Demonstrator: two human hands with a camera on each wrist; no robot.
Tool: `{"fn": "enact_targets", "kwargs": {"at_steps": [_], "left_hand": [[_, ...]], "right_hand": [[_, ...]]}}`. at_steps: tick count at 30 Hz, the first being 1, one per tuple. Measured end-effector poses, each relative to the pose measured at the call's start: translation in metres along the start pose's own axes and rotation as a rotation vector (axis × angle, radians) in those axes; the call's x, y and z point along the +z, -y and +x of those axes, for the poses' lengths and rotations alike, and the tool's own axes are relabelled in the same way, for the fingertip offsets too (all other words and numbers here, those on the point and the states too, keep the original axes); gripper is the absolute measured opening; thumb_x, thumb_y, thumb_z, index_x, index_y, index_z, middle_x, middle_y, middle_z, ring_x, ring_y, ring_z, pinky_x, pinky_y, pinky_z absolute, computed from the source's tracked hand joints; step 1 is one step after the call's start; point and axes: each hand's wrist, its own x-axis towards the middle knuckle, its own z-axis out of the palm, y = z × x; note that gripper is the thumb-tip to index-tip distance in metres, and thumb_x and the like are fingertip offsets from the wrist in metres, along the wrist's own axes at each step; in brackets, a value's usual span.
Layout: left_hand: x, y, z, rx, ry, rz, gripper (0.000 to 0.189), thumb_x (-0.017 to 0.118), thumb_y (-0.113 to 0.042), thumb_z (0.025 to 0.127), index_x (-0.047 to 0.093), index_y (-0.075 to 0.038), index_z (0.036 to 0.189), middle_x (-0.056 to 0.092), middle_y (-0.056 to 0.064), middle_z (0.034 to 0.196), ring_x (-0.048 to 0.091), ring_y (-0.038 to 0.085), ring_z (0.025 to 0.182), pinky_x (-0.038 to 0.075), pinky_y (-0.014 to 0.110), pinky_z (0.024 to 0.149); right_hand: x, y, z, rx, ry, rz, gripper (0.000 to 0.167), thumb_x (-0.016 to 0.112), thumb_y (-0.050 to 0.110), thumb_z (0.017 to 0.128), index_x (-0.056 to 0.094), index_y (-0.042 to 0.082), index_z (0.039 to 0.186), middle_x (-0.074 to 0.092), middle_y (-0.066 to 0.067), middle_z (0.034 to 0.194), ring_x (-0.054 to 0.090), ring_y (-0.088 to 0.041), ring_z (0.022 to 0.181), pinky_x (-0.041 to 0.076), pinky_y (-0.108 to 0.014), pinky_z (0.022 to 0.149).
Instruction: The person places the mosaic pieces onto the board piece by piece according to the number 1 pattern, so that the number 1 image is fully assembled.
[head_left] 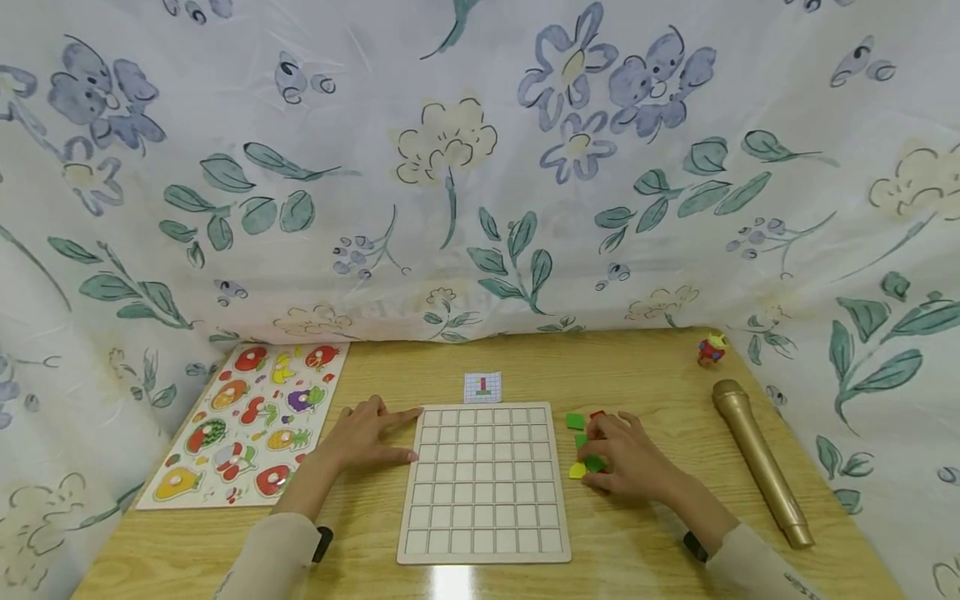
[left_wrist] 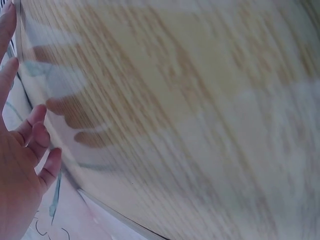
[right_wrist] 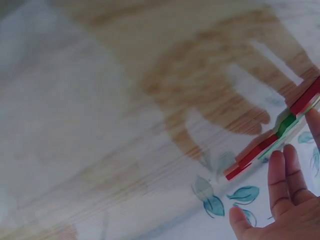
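Observation:
A pale square grid board (head_left: 484, 483) with rows of shallow cells lies on the wooden table. My left hand (head_left: 367, 437) rests at its left edge, with thumb and index finger spread and touching the rim. To the board's right, my right hand (head_left: 630, 458) reaches over small coloured tiles, fingers bent downward. A green tile (head_left: 596, 463) shows between its thumb and index finger; whether it is pinched is hidden. Near the thumb lies a yellow tile (head_left: 577, 471). Another green tile (head_left: 574, 421) and a red tile (head_left: 597, 414) lie farther back. In the right wrist view, red tiles (right_wrist: 257, 151) lie beyond the fingers.
A small pattern card (head_left: 482, 387) lies behind the board. At left is a fruit picture board (head_left: 247, 417). A gold microphone (head_left: 761, 462) and a small toy figure (head_left: 712, 348) are at right. Floral cloth (head_left: 480, 208) hangs along the table's back and sides.

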Motion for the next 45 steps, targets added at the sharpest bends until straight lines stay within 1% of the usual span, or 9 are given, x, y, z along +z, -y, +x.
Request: {"fn": "enact_targets", "kwargs": {"at_steps": [3,10,17,24,29,33,40,45], "left_hand": [[0.001,0.001,0.001,-0.001,0.004,0.002,0.076,0.068,-0.070,0.078,0.051,-0.037,0.145,0.043,0.003,0.097,0.037,0.018,0.082,0.025,0.037,0.074],[0.002,0.003,0.002,0.013,-0.009,0.005,0.077,0.069,-0.070,0.078,0.052,-0.036,0.145,0.043,0.003,0.095,0.036,0.017,0.079,0.027,0.035,0.071],[0.002,0.003,0.001,0.018,-0.010,-0.007,0.076,0.070,-0.068,0.078,0.053,-0.034,0.144,0.042,0.003,0.092,0.035,0.016,0.076,0.027,0.034,0.070],[0.001,0.001,-0.001,0.023,-0.016,0.018,0.076,0.069,-0.069,0.078,0.054,-0.033,0.143,0.041,0.002,0.089,0.034,0.016,0.074,0.026,0.033,0.068],[0.001,0.000,0.000,0.019,-0.018,0.017,0.076,0.069,-0.070,0.078,0.055,-0.034,0.143,0.041,0.002,0.089,0.034,0.016,0.075,0.027,0.033,0.069],[0.002,0.000,0.000,0.020,-0.021,0.020,0.075,0.068,-0.070,0.078,0.054,-0.034,0.143,0.041,0.001,0.090,0.034,0.015,0.074,0.027,0.033,0.069],[0.002,0.001,-0.001,0.023,-0.026,0.000,0.074,0.069,-0.068,0.078,0.055,-0.033,0.143,0.042,0.002,0.089,0.034,0.016,0.074,0.027,0.033,0.068],[0.001,0.000,-0.001,0.027,-0.027,-0.009,0.074,0.069,-0.067,0.079,0.055,-0.032,0.143,0.042,0.002,0.090,0.034,0.016,0.075,0.028,0.033,0.069]], "right_hand": [[0.000,0.000,0.001,-0.004,-0.005,0.006,0.020,0.086,0.031,0.075,0.076,0.022,0.090,0.054,0.004,0.101,0.051,-0.017,0.099,0.031,-0.069,0.098],[0.001,0.003,0.003,-0.019,-0.019,0.031,0.019,0.087,0.027,0.074,0.075,0.020,0.086,0.052,0.006,0.098,0.050,-0.015,0.097,0.032,-0.069,0.098],[-0.001,0.005,0.005,0.001,-0.005,0.026,0.019,0.087,0.027,0.074,0.073,0.020,0.084,0.053,0.006,0.099,0.051,-0.015,0.098,0.032,-0.068,0.099],[-0.004,0.008,0.013,-0.018,-0.051,0.025,0.017,0.085,0.025,0.075,0.071,0.018,0.083,0.055,0.003,0.097,0.054,-0.018,0.097,0.036,-0.068,0.094],[-0.003,0.012,0.023,-0.021,-0.062,0.042,0.016,0.084,0.026,0.075,0.070,0.019,0.083,0.055,0.005,0.096,0.055,-0.018,0.098,0.035,-0.067,0.096],[-0.002,0.018,0.035,-0.024,-0.062,0.061,0.017,0.085,0.026,0.075,0.070,0.019,0.082,0.054,0.006,0.096,0.054,-0.017,0.098,0.034,-0.065,0.098],[0.001,0.035,0.061,-0.019,-0.030,0.095,0.014,0.082,0.023,0.078,0.071,0.016,0.084,0.055,0.004,0.097,0.053,-0.017,0.098,0.032,-0.065,0.100],[0.005,0.043,0.075,-0.008,-0.018,0.107,0.015,0.082,0.024,0.079,0.072,0.015,0.085,0.056,0.003,0.098,0.054,-0.018,0.098,0.032,-0.064,0.102]]}}
